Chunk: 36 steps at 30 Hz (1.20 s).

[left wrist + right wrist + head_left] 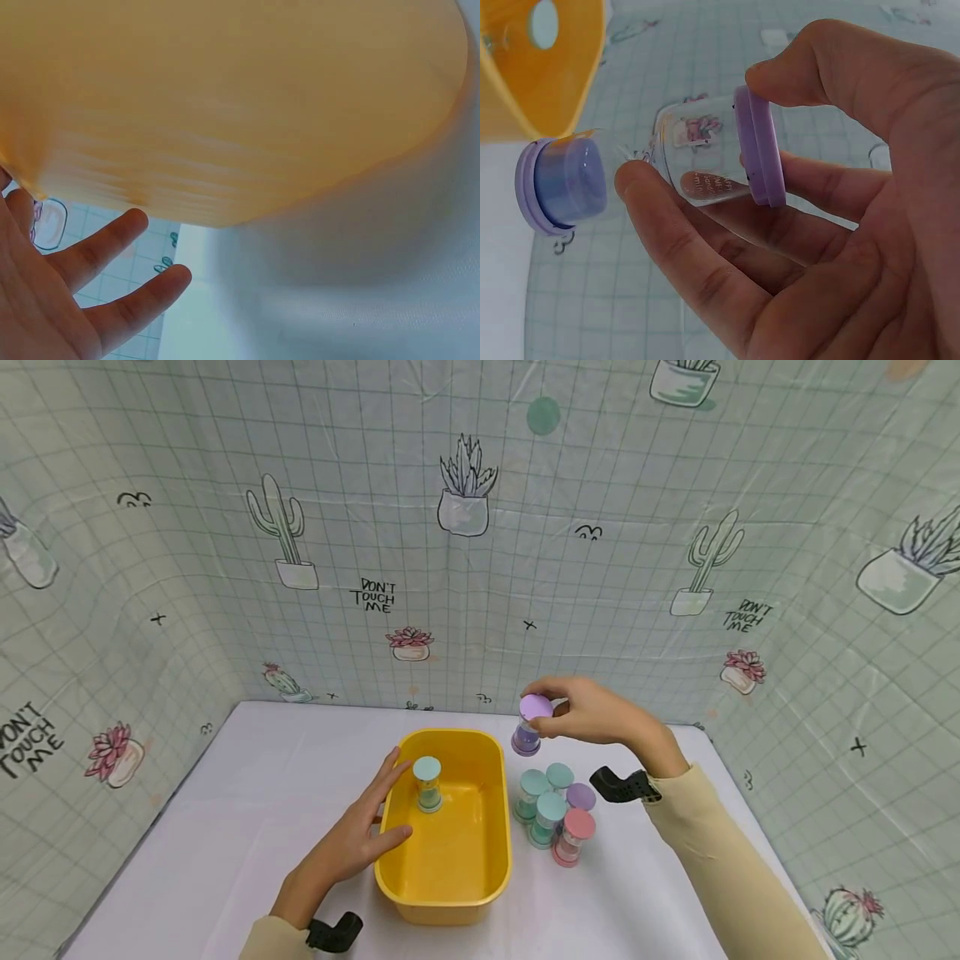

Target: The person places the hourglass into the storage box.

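Note:
My right hand holds a purple sand timer tilted above the table, beyond the group of other timers. In the right wrist view, the thumb presses its purple cap and fingers curl round the clear glass, with purple sand packed at the far end. My left hand lies at the left rim of a yellow bin, thumb and a finger reaching over the edge. Other left fingers spread straight outside the bin wall. Inside the bin, a teal sand timer stands upright.
Right of the bin, several sand timers stand close together: teal ones, a purple one and a pink one. A white table lies under everything. Grid-patterned cloth with plant drawings rises behind and at both sides.

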Available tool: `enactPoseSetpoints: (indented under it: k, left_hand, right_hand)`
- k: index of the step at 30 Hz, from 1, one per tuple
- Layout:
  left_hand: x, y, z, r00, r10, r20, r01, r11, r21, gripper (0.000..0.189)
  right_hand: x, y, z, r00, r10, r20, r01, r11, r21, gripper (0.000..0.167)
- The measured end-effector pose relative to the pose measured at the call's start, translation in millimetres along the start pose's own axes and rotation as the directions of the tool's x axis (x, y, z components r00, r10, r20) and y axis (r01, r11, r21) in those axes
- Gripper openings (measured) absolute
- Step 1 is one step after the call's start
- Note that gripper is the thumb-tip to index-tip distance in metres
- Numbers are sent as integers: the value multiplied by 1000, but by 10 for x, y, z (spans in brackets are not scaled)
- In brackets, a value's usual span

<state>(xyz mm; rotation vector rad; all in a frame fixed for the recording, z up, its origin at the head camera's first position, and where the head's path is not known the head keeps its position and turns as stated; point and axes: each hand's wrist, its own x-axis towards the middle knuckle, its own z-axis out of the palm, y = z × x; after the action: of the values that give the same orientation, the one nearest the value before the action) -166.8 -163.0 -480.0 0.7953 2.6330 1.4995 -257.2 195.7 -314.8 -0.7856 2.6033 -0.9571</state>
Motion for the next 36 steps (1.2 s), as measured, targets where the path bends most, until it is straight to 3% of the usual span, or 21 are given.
enactPoseSetpoints:
  k: [14, 27, 36]
  left_hand:
    - [3, 7, -3, 1000, 8, 2, -8, 1000, 27, 78]
    - [8, 9, -2, 1000, -20, -4, 20, 999, 29, 77]
    - [-2, 5, 4, 1000, -4, -6, 4, 1000, 15, 76]
  right_hand:
    - [207, -392, 172, 995, -46, 85, 47, 999, -2, 41]
    - [517, -375, 471, 979, -91, 183, 113, 987, -112, 39]
    - [685, -320, 679, 965, -26, 259, 57, 992, -112, 43]
